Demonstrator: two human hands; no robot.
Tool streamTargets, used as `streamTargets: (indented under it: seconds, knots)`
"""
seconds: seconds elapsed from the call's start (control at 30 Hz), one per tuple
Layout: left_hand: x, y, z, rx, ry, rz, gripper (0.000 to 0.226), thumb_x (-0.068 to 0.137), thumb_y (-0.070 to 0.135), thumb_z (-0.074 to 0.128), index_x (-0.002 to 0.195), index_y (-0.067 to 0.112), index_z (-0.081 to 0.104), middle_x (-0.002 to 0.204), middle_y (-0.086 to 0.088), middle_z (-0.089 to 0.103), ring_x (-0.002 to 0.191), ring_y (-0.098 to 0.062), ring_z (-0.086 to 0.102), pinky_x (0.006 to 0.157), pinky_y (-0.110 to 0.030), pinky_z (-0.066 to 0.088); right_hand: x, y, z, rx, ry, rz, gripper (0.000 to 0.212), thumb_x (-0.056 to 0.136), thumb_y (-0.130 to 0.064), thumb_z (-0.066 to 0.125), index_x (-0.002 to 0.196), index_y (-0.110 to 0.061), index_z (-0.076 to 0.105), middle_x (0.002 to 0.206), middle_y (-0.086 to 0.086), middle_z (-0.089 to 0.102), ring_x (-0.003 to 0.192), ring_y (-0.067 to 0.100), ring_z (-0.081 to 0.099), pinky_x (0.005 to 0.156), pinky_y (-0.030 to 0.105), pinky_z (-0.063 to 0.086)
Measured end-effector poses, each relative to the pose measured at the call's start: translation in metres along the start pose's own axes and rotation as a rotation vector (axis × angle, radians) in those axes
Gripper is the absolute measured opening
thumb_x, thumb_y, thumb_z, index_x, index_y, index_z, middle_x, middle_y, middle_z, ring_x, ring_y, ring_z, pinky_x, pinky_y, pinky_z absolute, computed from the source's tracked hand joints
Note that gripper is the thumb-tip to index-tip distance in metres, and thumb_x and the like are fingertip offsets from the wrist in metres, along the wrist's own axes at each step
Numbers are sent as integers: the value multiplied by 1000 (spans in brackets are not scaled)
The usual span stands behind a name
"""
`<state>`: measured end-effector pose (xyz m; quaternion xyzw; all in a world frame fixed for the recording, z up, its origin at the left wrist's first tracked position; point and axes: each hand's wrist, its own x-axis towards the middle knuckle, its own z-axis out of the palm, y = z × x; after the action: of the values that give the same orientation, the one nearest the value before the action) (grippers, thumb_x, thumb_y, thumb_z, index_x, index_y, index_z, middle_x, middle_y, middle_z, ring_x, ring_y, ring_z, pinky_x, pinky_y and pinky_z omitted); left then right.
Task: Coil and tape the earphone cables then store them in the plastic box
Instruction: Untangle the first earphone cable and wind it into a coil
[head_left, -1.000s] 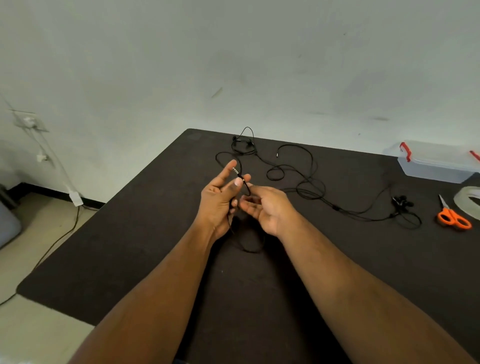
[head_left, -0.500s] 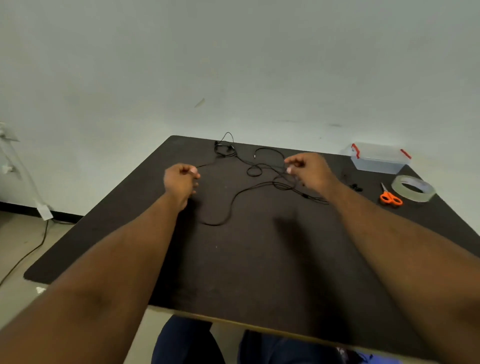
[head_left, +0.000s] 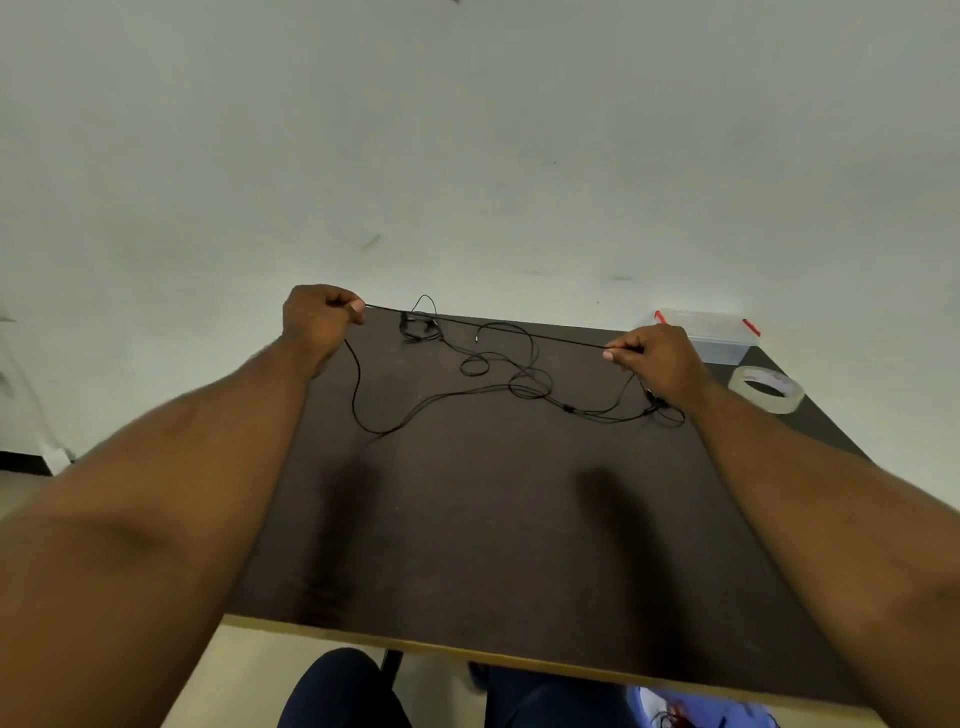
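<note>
Stretching a length of black earphone cable (head_left: 485, 327) taut between our two hands, we hold it raised above the far part of the table (head_left: 493, 519). Our left hand (head_left: 317, 325) is curled into a loose fist at the far left corner, thumb and forefinger pinching one end of the straight run. Our right hand (head_left: 657, 364) pinches the other end near the far right edge, its fingers curled round the wire. From the left hand the cable drops in a long curve onto the table top and runs back toward the middle, where it joins a loose tangle of cables (head_left: 511, 379) lying in loops. A second small knot of wire with earbuds (head_left: 415, 327) lies against the far edge, just beyond the taut line. More wire and a small dark part lie beneath the right wrist, partly hidden by it, so we cannot tell how they connect.

At the far right corner stands the clear plastic box (head_left: 719, 345) with red clips, its lid on. Just nearer to us, along the right edge, lies a roll of clear tape (head_left: 766, 389), flat on the table. Both are apart from the cables.
</note>
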<state>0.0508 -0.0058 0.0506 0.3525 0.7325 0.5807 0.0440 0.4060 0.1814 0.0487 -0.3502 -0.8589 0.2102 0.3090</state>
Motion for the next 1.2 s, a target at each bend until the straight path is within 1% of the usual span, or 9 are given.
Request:
streamTargets:
  seconds: [0.07,0.3,0.47,0.57,0.63,0.73,0.8,0.87,1.2]
  knots:
    - [-6,-3,4,7,5,-4,13,89,13,66,94,3,73,90,-6,70,92,-13,63,85,-22,43,5,8,1,-24,11,-21,15,86,-15,70,97,-5,76,97,6,74,85,9,64,98,34,48]
    - [-29,-31,34,-41,101,-96,14,89,15,68,99,7,73,95,-2,69,93,-13,62,87,-24,46,16,32,18,-125,106,13,16,90,-15,65,96,-5,76,97,10,74,90,19,66,87,27,47]
    - [-44,-15,65,-302,71,-141,10,96,11,58,88,9,65,79,-2,68,62,-9,61,63,-21,52,25,41,38,-225,89,344,15,87,-22,66,88,-8,71,96,16,71,92,34,65,80,37,51]
    - [-52,2,84,-416,-79,-192,12,96,11,58,85,12,62,75,-5,65,44,-8,53,46,-24,49,25,25,50,-451,2,473,76,82,-25,71,146,-17,30,139,15,46,125,40,44,97,49,41]
    - [-56,11,94,-353,-138,-140,9,95,10,60,87,9,64,75,-6,65,36,-6,42,39,-21,41,19,7,61,-455,48,342,98,79,-31,75,152,-27,10,155,6,26,136,37,30,103,57,32]
    - [-62,22,110,-226,-217,10,5,92,10,64,91,6,67,74,-5,68,44,0,51,43,-12,38,11,-15,83,8,28,41,75,83,-27,73,147,-33,34,157,-8,27,117,23,53,101,47,45]
    - [-62,26,117,-108,-285,106,4,88,11,68,88,8,70,74,-6,70,60,-2,61,55,-11,45,5,-29,95,404,-73,42,62,87,-13,69,142,-28,44,144,-5,46,80,16,65,79,30,57]
    - [-60,27,121,4,-337,164,2,85,13,71,83,13,72,76,-6,71,68,-11,65,63,-17,51,5,-40,101,624,-96,101,49,90,-6,64,136,-16,52,120,3,64,74,16,67,76,30,59]
    - [-49,37,130,95,-343,230,6,83,15,74,79,17,71,80,-12,73,69,-21,66,68,-30,56,21,-48,96,699,-92,231,5,87,-14,70,86,-11,74,77,3,72,76,12,66,70,29,51]
